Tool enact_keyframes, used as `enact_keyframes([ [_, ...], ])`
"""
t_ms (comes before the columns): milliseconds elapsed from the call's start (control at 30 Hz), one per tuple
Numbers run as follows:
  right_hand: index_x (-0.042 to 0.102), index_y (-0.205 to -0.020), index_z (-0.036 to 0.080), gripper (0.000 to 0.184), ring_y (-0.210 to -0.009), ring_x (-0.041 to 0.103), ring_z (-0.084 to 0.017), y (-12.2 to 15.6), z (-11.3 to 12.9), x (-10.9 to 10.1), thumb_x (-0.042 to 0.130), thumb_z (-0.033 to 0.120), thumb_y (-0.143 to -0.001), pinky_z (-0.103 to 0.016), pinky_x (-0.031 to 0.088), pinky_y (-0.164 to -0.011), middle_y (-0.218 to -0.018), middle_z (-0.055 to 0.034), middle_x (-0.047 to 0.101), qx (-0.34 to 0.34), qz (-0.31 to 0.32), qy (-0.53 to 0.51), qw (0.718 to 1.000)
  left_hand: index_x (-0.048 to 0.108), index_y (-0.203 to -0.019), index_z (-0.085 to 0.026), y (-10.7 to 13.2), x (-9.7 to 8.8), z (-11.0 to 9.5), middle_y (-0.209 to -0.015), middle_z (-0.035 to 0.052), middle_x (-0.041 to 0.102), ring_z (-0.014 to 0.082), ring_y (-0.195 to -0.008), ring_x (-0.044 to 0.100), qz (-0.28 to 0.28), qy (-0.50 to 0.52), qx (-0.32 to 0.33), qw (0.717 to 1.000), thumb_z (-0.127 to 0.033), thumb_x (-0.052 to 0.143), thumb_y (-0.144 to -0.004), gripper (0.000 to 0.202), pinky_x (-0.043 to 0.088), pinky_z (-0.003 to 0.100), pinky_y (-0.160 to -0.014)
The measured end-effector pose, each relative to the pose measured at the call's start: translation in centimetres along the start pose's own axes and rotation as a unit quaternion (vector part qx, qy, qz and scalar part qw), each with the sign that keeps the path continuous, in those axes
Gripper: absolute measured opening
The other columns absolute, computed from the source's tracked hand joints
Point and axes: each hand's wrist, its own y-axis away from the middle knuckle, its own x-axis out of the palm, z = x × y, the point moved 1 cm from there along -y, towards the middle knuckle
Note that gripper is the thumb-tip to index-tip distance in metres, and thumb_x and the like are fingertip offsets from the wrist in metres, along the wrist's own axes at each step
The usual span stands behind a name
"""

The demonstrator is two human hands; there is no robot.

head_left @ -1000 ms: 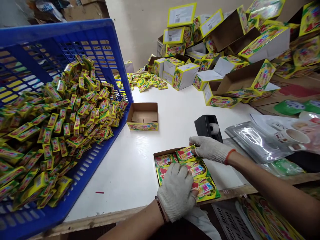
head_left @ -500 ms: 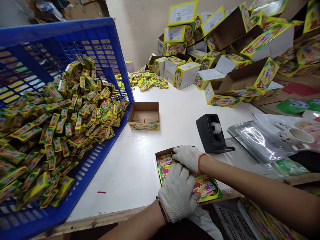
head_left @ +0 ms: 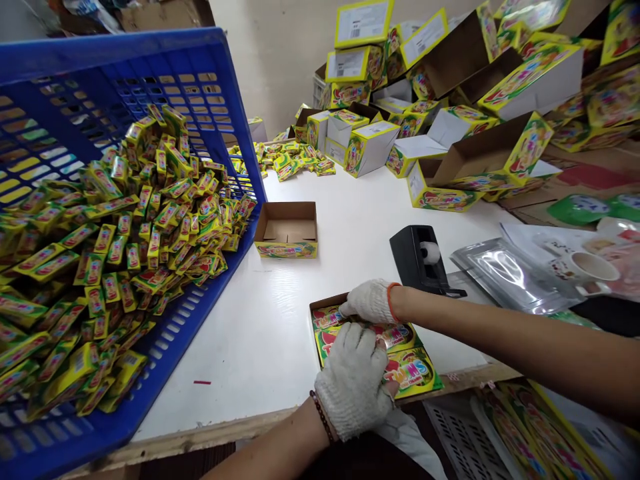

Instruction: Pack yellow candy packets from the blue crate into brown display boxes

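A shallow carton lies on the table in front of me, filled with flat yellow-green packs lettered "TWINS". My left hand, in a white knit glove with a bare thumb tip, rests across the packs with its fingers laid over them. Further back, my right hand, gloved with an orange cuff, bends its fingers down onto a pack at the carton's far side. Its fingertips are partly hidden. The hands cover the middle of the carton.
A blue crate heaped with small packs leans at the left. Behind stand an open carton, a black tape dispenser and a pile of display boxes. A mug and silvery bags lie right.
My right hand has shifted slightly up and left and lies flatter, uncovering more packs in the carton. My left hand stays nearly in place on the packs. The view has shifted slightly.
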Motion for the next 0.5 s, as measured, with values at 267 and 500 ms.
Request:
enact_keyframes([
  [267, 0.064, -0.126, 0.028, 0.044, -0.083, 0.070, -0.023, 0.9, -1.4, -0.1, 0.056, 0.016, -0.085, -0.030, 0.043, -0.063, -0.099, -0.0085, 0.073, -0.003, 0.005, -0.014, 1.000, 0.059, -0.127, -0.012, 0.1, 0.0, 0.1, -0.122, 0.0127, 0.061, 0.0320, -0.117, 0.052, 0.002, -0.002, 0.000, 1.000, -0.048, 0.063, -0.086, 0.055, 0.041, 0.052, -0.111],
  [500, 0.069, -0.109, 0.022, 0.028, -0.085, 0.069, -0.025, 0.6, -1.3, 0.8, 0.057, 0.017, -0.084, -0.033, 0.046, -0.069, -0.101, -0.0117, 0.072, 0.036, -0.007, -0.045, 0.998, 0.061, -0.125, -0.011, 0.1, -0.2, -0.3, -0.123, 0.0140, 0.061, 0.0332, -0.117, 0.052, 0.014, -0.010, -0.011, 1.000, -0.049, 0.063, -0.086, 0.055, 0.043, 0.053, -0.109],
])
